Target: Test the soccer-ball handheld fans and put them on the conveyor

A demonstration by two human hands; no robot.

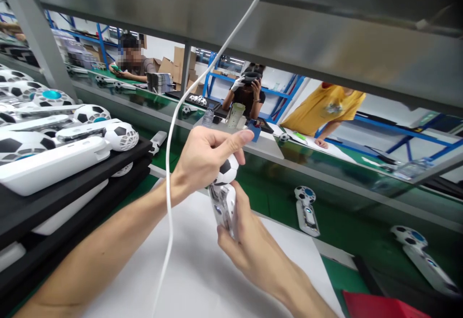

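Note:
A white handheld fan point(224, 204) with a black-and-white football-patterned head is held between my two hands above the white sheet point(195, 255). My left hand point(208, 159) is closed over the top of the ball-shaped head, thumb pointing to the right. Lower down, my right hand point(246, 231) wraps round the handle from the right side. Part of the handle's face looks clear or shiny, with a small round spot on it. My fingers hide much of the head and the handle's right edge.
Stacked black trays point(119, 168) at left hold several similar fans. Two more fans point(307, 212) lie on the green belt point(347, 212) at right. A white cable point(170, 163) hangs down in front of me. A red item point(383, 306) sits at lower right. Co-workers stand or sit across the line.

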